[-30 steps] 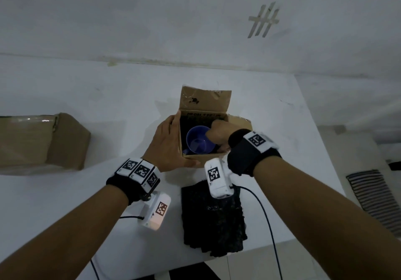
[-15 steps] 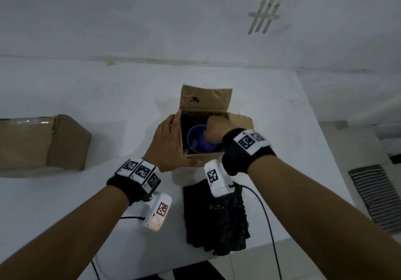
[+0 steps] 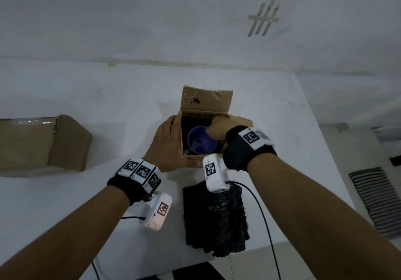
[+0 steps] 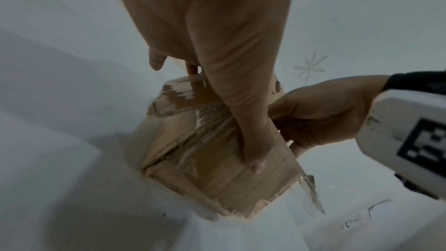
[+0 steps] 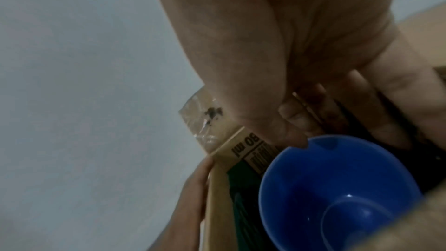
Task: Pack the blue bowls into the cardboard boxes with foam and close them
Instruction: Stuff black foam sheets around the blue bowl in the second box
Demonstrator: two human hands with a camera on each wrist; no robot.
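An open cardboard box [image 3: 207, 104] stands mid-table with its far flap raised and dark foam lining inside. A blue bowl [image 3: 200, 144] sits in it, tilted toward me. My right hand [image 3: 214, 127] reaches into the box from the right. In the right wrist view its thumb and fingers [image 5: 293, 131] pinch the rim of the blue bowl [image 5: 337, 188]. My left hand [image 3: 171, 143] clasps the box's near left corner, fingers along the left wall. Its thumb [image 4: 253, 157] presses on the taped near wall of the cardboard box [image 4: 212, 175].
A black foam sheet [image 3: 214, 216] lies near the table's front edge, just below my right wrist. A second, closed cardboard box [image 3: 43, 143] rests at the far left. The white table [image 3: 282, 127] ends at the right, with a striped mat [image 3: 377, 199] on the floor beyond.
My right hand has pushed slightly further into the box and now covers more of the bowl's rim. The left hand has stayed on the box's corner.
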